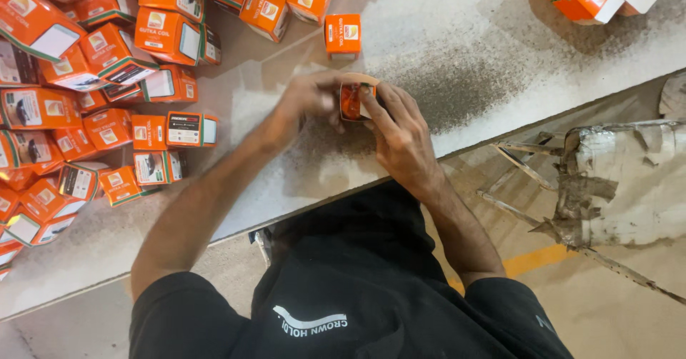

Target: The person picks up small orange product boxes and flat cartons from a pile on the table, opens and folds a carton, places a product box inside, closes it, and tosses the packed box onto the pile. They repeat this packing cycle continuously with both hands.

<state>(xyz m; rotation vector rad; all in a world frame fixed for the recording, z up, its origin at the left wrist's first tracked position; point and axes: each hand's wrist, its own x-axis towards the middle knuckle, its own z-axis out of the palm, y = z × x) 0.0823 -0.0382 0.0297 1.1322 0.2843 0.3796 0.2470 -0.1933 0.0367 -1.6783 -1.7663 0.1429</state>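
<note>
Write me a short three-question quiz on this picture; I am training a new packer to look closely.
1. True or false: both hands hold one small orange box.
2. Where does the big heap of orange boxes lie: A) at the person's left, B) at the person's right, C) on the floor?
3. What stands alone just beyond the hands?

Key: 1 true. 2 A. 3 A single orange box, upright on the white table.
</note>
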